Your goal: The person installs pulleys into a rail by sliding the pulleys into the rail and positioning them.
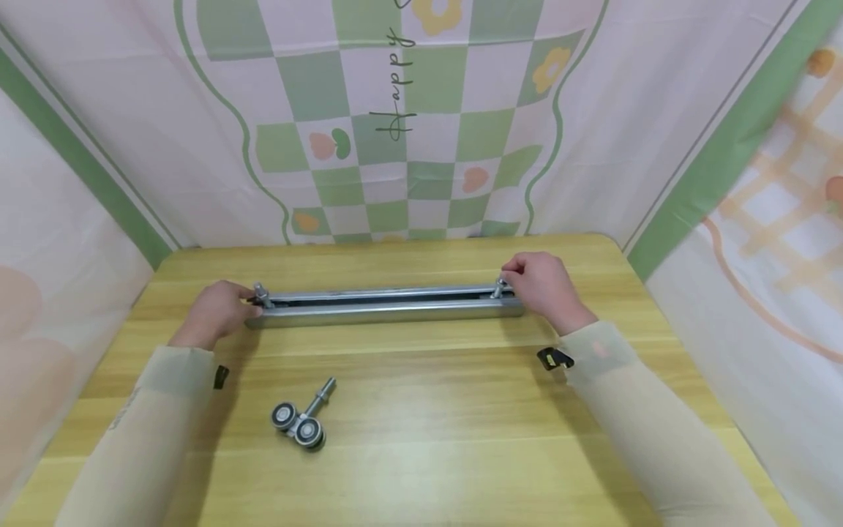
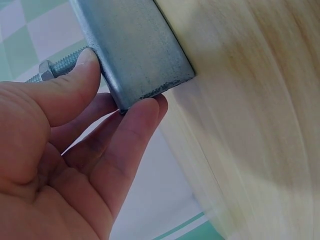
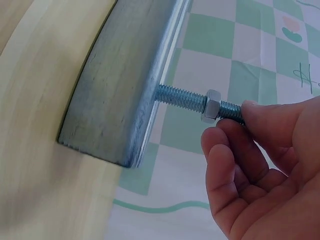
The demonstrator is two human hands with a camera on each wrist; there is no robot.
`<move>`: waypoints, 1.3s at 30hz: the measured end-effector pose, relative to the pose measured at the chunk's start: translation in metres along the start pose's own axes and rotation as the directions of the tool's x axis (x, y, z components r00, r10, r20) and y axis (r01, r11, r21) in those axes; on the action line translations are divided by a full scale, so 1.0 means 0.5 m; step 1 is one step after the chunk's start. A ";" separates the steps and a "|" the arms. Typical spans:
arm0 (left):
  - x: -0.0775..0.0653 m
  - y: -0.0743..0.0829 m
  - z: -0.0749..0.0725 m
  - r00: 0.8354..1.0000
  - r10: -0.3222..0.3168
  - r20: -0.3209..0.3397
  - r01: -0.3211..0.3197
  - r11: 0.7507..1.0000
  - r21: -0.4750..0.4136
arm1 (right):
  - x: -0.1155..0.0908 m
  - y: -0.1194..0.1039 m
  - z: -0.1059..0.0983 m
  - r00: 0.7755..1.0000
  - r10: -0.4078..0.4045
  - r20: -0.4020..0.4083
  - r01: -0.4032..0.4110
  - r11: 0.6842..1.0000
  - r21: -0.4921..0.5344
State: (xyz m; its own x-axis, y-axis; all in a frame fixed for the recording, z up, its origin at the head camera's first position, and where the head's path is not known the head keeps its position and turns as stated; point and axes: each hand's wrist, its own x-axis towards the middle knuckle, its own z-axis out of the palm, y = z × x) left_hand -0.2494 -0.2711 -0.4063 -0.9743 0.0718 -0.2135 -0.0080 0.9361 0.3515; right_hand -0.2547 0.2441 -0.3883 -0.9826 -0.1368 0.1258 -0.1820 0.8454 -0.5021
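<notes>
Pinched nearly closed, my right grip point(image 1: 543, 289) holds the tip of a threaded bolt point(image 3: 182, 98) between thumb and forefinger, just above its hex nut point(image 3: 212, 104). That bolt rises from the slot of a steel channel rail point(image 1: 388, 313), near its 3 o'clock end; the rail lies on the tabletop point(image 1: 428, 395) from 9 to 3 o'clock, slot upward. At the 9 o'clock end, my left grip point(image 1: 219, 311) is partly closed on the rail's corner, thumb at the lip, fingers against the cut end. A second bolt point(image 1: 262, 294) stands there; I cannot tell whether my thumb presses it. From the rail's middle, a roller trolley point(image 1: 301, 420) lies apart at 7 o'clock.
</notes>
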 end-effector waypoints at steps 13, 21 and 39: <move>0.000 -0.001 0.000 1.000 -0.007 -0.002 0.007 1.000 0.003 | 0.007 -0.026 0.014 1.000 -0.012 0.005 0.012 1.000 -0.002; 0.001 -0.003 -0.001 1.000 -0.002 -0.005 0.002 1.000 -0.007 | 0.013 -0.046 0.029 1.000 -0.026 0.009 0.026 1.000 0.011; 0.003 0.000 -0.002 1.000 -0.025 0.012 0.025 1.000 -0.008 | 0.023 -0.087 0.062 0.998 -0.065 -0.003 0.065 0.997 0.027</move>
State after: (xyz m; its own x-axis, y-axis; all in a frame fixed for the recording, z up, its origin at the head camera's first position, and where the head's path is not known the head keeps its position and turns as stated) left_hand -0.2509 -0.2713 -0.4056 -0.9710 0.0524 -0.2332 -0.0345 0.9348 0.3536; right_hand -0.2595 0.1897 -0.3917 -0.9684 -0.1902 0.1611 -0.2469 0.8204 -0.5157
